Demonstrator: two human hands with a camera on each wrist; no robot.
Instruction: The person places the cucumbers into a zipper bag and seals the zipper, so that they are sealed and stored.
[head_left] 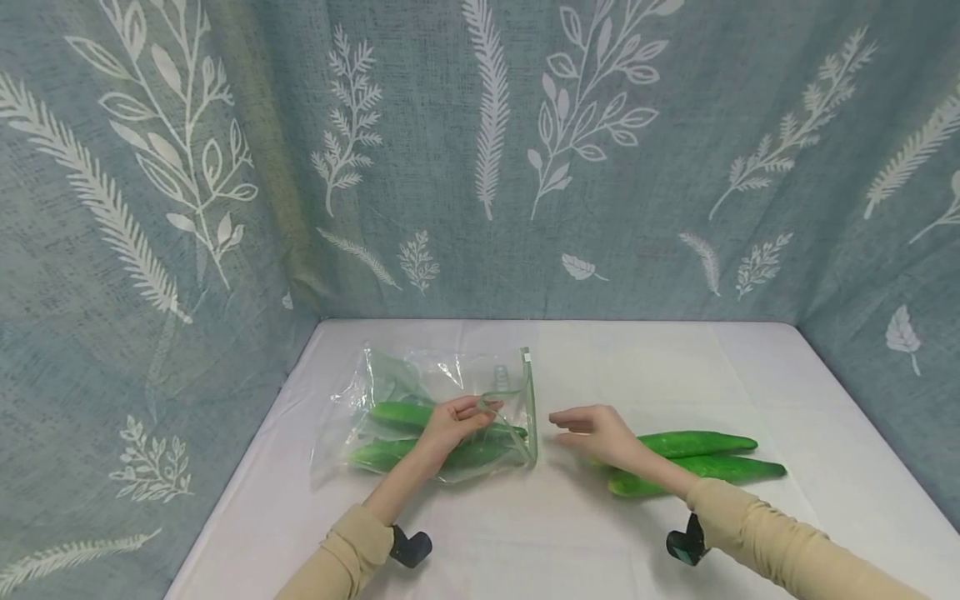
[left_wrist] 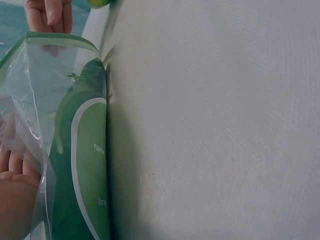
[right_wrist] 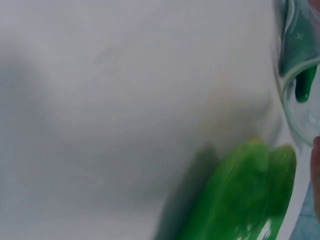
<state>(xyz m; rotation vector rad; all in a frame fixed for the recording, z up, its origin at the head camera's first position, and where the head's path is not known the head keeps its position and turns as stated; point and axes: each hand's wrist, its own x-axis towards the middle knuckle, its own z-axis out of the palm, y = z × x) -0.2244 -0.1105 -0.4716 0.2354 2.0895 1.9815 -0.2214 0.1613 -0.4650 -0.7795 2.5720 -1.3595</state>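
A clear zip bag (head_left: 450, 367) with a green-edged mouth lies on its side, its mouth facing right and gaping. Inside it are two long green cucumbers (head_left: 401, 413), side by side. My left hand (head_left: 453, 429) reaches over the bag and pinches the upper lip of its mouth between thumb and fingers. The bag's green printed label (left_wrist: 95, 165) shows close up in the left wrist view. My right hand (head_left: 600, 429) hovers just right of the mouth, fingers extended and holding nothing. Under its wrist lie two more cucumbers (head_left: 720, 468), their near ends partly covered by the forearm.
A white cloth covers the table (head_left: 637, 358). Blue-green curtains (head_left: 525, 267) with white leaf prints hang behind it and along both sides. Each wrist wears a dark camera mount (head_left: 411, 547) below the rolled sleeve.
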